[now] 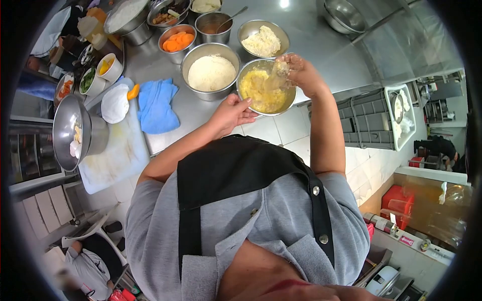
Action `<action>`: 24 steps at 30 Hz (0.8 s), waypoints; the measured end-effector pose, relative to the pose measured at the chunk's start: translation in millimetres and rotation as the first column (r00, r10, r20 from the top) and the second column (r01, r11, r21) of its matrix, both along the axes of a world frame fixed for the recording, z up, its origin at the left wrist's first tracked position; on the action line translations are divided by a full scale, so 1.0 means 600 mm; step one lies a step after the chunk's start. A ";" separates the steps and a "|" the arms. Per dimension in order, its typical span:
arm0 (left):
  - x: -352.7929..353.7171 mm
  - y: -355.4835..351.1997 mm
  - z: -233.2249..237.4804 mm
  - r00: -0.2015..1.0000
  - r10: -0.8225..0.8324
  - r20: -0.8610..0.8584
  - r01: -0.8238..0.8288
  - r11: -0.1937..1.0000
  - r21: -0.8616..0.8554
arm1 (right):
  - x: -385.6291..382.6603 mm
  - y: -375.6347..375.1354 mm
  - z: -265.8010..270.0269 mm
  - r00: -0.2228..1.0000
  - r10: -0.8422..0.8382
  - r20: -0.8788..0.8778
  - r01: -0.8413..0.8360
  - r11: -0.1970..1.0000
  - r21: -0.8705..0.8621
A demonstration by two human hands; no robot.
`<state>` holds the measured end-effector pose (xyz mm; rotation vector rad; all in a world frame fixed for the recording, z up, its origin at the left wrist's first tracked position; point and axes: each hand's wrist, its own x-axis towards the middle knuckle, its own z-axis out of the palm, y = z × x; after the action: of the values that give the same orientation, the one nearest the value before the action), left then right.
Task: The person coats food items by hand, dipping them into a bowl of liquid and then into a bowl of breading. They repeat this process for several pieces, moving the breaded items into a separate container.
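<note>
My left hand (231, 116) grips the near-left rim of a metal bowl (289, 106) of yellow beaten egg (253, 86), thumb on the rim and fingers beneath. Above the bowl's right side, my right hand (301, 75) has crumb-caked fingers closed on a pale, egg-coated piece of food (277, 76). That piece is smeared by motion and its kind cannot be made out. Left of the egg stands a bowl of fine pale crumbs (211, 72). Just behind it is a bowl holding a clumpy, pale yellow coating (262, 42).
Sliced carrots (177, 41) and a pot with a spoon (214, 27) stand farther back. A blue cloth (157, 105) lies by a white cutting board (113, 159), which bears a large metal bowl (98, 133). A grey crate (365, 120) is at right. Another person (90, 268) sits lower left.
</note>
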<state>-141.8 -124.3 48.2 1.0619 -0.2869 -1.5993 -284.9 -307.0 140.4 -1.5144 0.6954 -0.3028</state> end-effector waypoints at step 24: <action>0.227 0.215 -0.053 0.329 0.374 0.867 -0.466 0.863 -0.195 | 0.229 0.111 0.024 0.896 0.429 -0.113 -0.403 0.683 -0.609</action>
<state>-5.5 4.7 16.7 1.8369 -0.5804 -0.4230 -147.6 -240.2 155.1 -2.2462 0.1839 -0.2155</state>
